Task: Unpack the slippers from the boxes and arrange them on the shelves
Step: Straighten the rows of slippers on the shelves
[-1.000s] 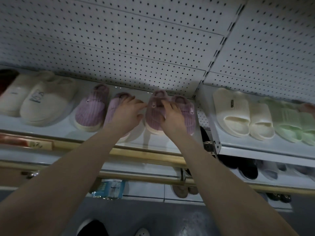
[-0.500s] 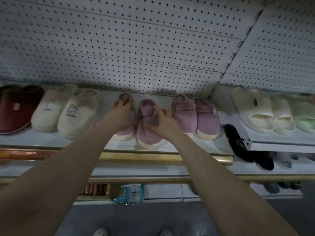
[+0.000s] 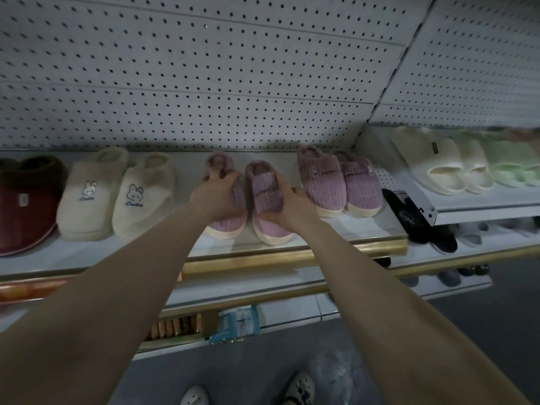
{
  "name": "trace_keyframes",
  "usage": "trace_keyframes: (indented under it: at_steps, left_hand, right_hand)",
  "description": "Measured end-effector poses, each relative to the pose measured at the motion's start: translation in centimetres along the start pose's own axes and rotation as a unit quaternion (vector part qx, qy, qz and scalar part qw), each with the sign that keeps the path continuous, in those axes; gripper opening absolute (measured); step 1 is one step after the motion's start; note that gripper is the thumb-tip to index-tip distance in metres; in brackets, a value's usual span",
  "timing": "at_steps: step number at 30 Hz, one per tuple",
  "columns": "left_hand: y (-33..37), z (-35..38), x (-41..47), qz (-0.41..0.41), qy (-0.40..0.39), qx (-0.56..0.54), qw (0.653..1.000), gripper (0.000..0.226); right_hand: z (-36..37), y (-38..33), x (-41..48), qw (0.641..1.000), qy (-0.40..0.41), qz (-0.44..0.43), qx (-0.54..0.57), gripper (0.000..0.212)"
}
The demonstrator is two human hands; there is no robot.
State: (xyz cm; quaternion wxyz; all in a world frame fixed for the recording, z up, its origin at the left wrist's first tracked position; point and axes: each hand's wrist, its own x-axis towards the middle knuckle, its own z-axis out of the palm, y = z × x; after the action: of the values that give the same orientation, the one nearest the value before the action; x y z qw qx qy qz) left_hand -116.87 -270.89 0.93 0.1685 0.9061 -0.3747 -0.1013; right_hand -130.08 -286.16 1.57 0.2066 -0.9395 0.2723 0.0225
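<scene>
Dark red slipper [image 3: 23, 203] at nine o'clock runs off-frame; left hand [image 3: 217, 197] covers much of the left purple slipper [image 3: 225, 226]; right hand [image 3: 289, 206] hides lettering on the right purple slipper [image 3: 261, 185]; green slippers [image 3: 517, 165] at three o'clock are blurred.

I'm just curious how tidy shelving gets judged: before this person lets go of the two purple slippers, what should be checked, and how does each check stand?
1. Left hand grips the left purple slipper: ok.
2. Right hand grips the right purple slipper: ok.
3. Both toes face the front edge of the shelf: ok.
4. Gap to the neighbouring purple pair: ok, apart.
5. Gap to the cream bunny pair: ok, bare shelf between.
6. Soles fully flat: cannot tell, the hands hide part of them.
</scene>
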Motion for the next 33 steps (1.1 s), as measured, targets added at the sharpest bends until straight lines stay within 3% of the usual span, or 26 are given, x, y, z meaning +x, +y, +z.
trace_keyframes:
  at_steps: [10, 15, 19, 22, 33]
  left_hand:
    - [1.1, 0.6, -2.3, 0.021, 0.006, 0.027, 0.999, 0.103]
    - [1.2, 2.1, -3.5, 0.041, 0.025, 0.009, 0.999, 0.122]
    - [1.1, 2.2, -4.5, 0.028, -0.015, 0.027, 0.999, 0.138]
    - [1.3, 2.1, -4.9, 0.028, -0.028, 0.029, 0.999, 0.139]
    - [1.0, 2.0, -2.5, 0.023, -0.012, 0.029, 0.999, 0.142]
  right_hand:
    - [0.7, -0.3, -0.6, 1.000, 0.003, 0.019, 0.008, 0.108]
    - [1.0, -0.1, -1.3, 1.000, 0.007, -0.002, 0.019, 0.105]
    - [1.1, -0.2, -1.5, 1.000, -0.014, -0.015, 0.018, 0.115]
    - [1.4, 0.0, -1.7, 0.999, -0.031, -0.013, 0.004, 0.124]
    - [1.1, 0.2, 0.7, 0.999, -0.033, -0.025, 0.017, 0.122]
